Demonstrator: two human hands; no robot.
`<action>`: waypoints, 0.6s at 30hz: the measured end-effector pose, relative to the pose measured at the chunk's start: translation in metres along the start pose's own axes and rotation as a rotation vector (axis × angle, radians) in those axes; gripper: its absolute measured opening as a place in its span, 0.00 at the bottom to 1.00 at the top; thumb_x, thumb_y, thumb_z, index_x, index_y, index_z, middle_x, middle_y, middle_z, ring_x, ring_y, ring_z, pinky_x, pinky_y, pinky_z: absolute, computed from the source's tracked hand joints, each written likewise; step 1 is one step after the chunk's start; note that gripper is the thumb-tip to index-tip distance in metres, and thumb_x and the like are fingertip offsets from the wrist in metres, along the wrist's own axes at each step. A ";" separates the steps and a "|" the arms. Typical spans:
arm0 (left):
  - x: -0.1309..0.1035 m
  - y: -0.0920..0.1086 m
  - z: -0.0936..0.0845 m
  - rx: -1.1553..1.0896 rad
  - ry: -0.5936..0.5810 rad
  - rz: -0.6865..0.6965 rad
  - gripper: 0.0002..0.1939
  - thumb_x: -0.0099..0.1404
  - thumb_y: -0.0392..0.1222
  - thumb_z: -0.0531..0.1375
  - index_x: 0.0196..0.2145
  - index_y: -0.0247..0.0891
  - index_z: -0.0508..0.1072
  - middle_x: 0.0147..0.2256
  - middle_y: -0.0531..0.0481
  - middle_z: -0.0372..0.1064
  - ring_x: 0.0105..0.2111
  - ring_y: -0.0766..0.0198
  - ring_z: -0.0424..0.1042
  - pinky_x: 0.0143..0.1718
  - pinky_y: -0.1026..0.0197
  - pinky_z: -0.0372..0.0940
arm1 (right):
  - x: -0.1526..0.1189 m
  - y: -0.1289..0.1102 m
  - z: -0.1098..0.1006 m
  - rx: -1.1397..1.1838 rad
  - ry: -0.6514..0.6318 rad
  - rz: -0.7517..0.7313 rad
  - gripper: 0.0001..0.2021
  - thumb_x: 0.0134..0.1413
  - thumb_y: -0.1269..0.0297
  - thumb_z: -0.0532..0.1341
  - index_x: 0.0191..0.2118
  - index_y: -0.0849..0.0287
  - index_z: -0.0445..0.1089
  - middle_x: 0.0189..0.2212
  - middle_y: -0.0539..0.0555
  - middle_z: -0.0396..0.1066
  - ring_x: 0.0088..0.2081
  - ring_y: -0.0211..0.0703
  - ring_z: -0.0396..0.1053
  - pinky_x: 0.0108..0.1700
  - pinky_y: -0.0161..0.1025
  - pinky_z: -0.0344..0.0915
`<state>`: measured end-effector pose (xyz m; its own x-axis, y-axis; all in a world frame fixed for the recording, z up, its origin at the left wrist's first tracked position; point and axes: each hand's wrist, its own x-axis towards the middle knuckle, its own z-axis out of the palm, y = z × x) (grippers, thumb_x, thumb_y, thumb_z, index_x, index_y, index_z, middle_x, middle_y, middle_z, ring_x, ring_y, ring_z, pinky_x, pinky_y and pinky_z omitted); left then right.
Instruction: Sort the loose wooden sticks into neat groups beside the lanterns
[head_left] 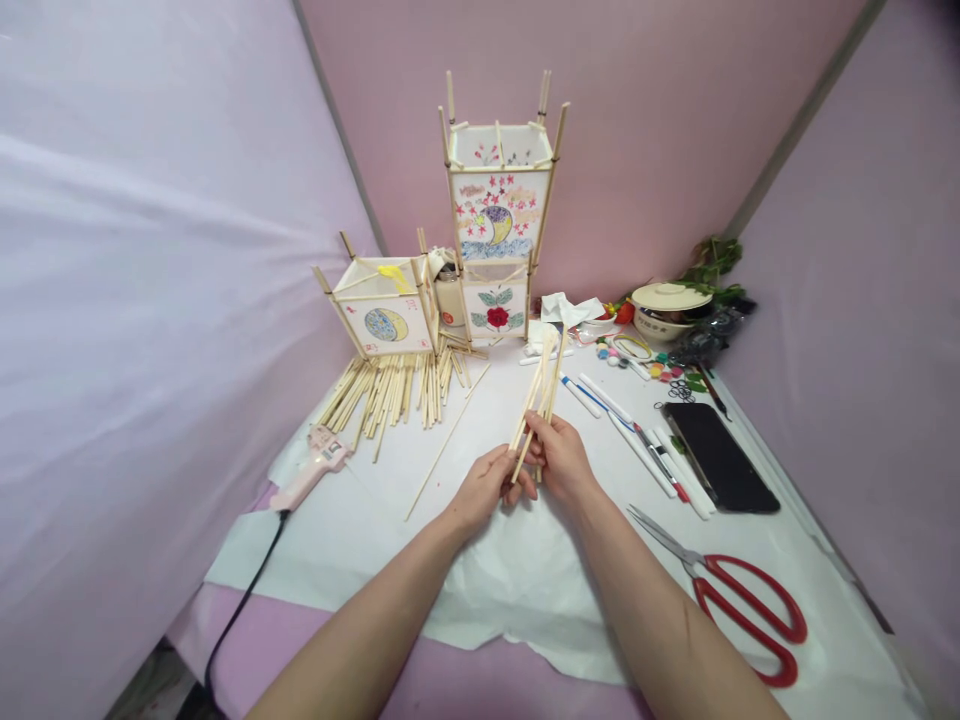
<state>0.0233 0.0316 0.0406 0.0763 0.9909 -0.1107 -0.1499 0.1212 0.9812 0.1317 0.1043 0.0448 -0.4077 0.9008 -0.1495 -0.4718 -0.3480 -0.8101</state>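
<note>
My left hand (484,485) and my right hand (561,455) meet over the middle of the table, both closed on a few thin wooden sticks (546,385). The sticks point up and away from me, their lower ends among my fingers. A single loose stick (448,440) lies to the left of my hands. Beyond it a large pile of wooden sticks (394,390) is spread out. Behind stand a two-tier lantern frame (495,215) with a moon and a rose drawn on its paper sides, and a shorter lantern frame (386,320) with a round blue-and-yellow drawing.
A pink glue gun (315,470) with a black cord lies at left. To the right are several marker pens (645,455), a black phone (720,458) and red-handled scissors (739,595). A lidded bowl (667,310) and a crumpled white tissue (570,309) sit at the back.
</note>
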 end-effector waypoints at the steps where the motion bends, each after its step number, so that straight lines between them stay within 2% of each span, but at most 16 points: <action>1: 0.000 0.000 0.000 0.000 0.002 0.003 0.18 0.68 0.53 0.48 0.38 0.34 0.66 0.24 0.48 0.71 0.18 0.70 0.58 0.21 0.65 0.51 | 0.000 0.000 0.001 0.002 0.009 0.004 0.18 0.48 0.55 0.66 0.23 0.59 0.59 0.13 0.42 0.51 0.14 0.29 0.51 0.15 0.28 0.48; 13: -0.003 0.001 0.005 0.140 0.049 0.058 0.19 0.69 0.56 0.47 0.36 0.37 0.64 0.22 0.53 0.67 0.18 0.70 0.56 0.21 0.66 0.51 | 0.002 0.001 0.002 0.012 0.026 -0.025 0.16 0.46 0.56 0.66 0.23 0.59 0.62 0.13 0.43 0.55 0.14 0.30 0.54 0.15 0.28 0.49; 15: -0.004 0.000 0.007 0.203 0.103 0.080 0.20 0.69 0.56 0.46 0.34 0.37 0.65 0.21 0.54 0.65 0.18 0.69 0.56 0.21 0.66 0.52 | 0.003 0.002 0.003 0.013 0.043 -0.028 0.15 0.46 0.55 0.66 0.25 0.59 0.63 0.13 0.43 0.56 0.14 0.30 0.53 0.15 0.28 0.49; 18: -0.005 -0.003 0.006 0.306 0.287 0.132 0.20 0.70 0.55 0.45 0.35 0.37 0.67 0.23 0.53 0.65 0.20 0.68 0.58 0.24 0.65 0.54 | 0.005 0.003 0.001 -0.038 0.131 -0.038 0.12 0.47 0.56 0.63 0.26 0.58 0.62 0.14 0.43 0.56 0.15 0.30 0.51 0.15 0.28 0.47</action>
<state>0.0295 0.0257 0.0395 -0.2075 0.9780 0.0216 0.1622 0.0126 0.9867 0.1272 0.1072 0.0420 -0.2833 0.9402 -0.1892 -0.4539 -0.3052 -0.8372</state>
